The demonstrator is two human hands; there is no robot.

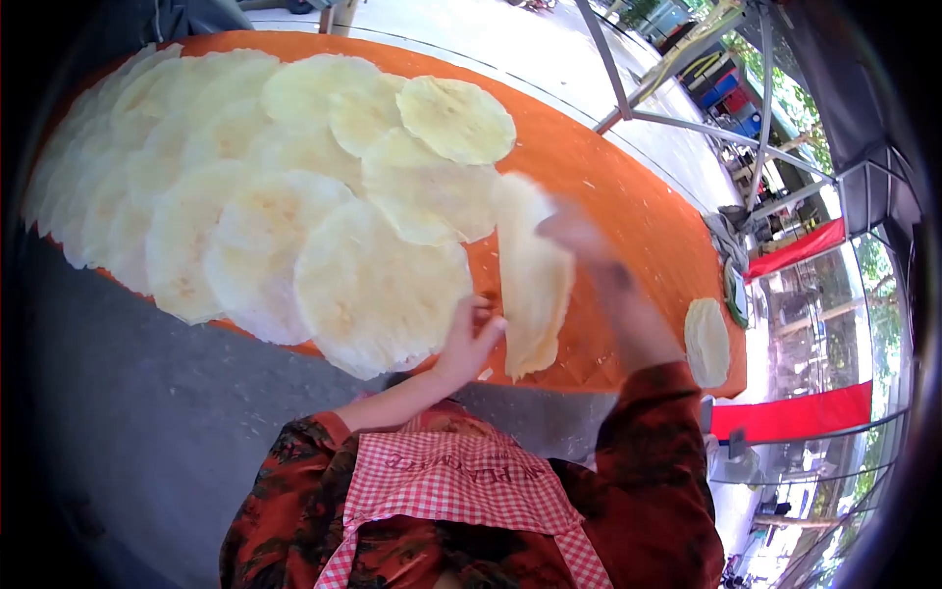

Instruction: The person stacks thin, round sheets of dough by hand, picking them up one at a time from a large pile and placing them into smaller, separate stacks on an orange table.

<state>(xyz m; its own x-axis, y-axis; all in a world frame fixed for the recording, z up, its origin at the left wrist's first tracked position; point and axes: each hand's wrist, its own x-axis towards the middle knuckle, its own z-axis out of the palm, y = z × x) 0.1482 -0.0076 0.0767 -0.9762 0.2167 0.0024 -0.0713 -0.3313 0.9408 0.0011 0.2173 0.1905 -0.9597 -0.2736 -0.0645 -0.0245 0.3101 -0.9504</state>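
A thin, pale pancake sheet [531, 285], folded into a long narrow shape, lies on the orange table cover. Beside its lower left edge is my left hand [471, 342], fingers loosely curled and the thumb apart, its tip right at the edge. My right hand [577, 234] is smeared by motion over the upper right side of the fold, and its fingers are blurred. Just left of my left hand lies a large round pancake sheet [383, 280], flat and slightly browned. Another round sheet [432, 187] sits above, close to the folded one's top.
Many overlapping round sheets [196, 147] cover the left part of the orange table cover [628, 236]. At the right end lies a separate folded sheet [706, 342]. Metal frame bars [706, 126] and red strips [795, 412] stand beyond the right edge. Grey floor [147, 393] borders the near side.
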